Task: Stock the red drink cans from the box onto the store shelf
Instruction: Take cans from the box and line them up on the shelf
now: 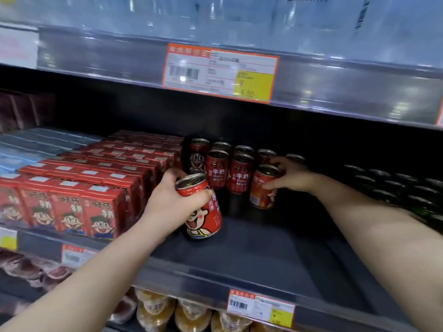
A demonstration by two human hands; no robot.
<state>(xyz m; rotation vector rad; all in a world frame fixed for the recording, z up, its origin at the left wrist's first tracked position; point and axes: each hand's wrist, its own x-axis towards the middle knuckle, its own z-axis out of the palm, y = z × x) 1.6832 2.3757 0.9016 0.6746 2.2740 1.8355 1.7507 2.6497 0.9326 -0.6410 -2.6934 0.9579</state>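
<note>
My left hand [172, 200] grips a red drink can [203, 216] with a cartoon face, tilted, its base on or just above the dark shelf [263, 255]. My right hand [291, 174] reaches deeper in and holds another red can [262, 190] by its top and side, upright at the right end of the can group. Several red cans [230, 168] stand upright in rows behind, between the two hands. The box is not in view.
Red cartoon-printed cartons [79, 185] fill the shelf to the left of the cans. Dark bottle caps [395, 185] line the right side. A shelf edge with a price tag [219, 73] hangs overhead. Another price tag [261, 307] sits on the front rail; bagged goods lie below.
</note>
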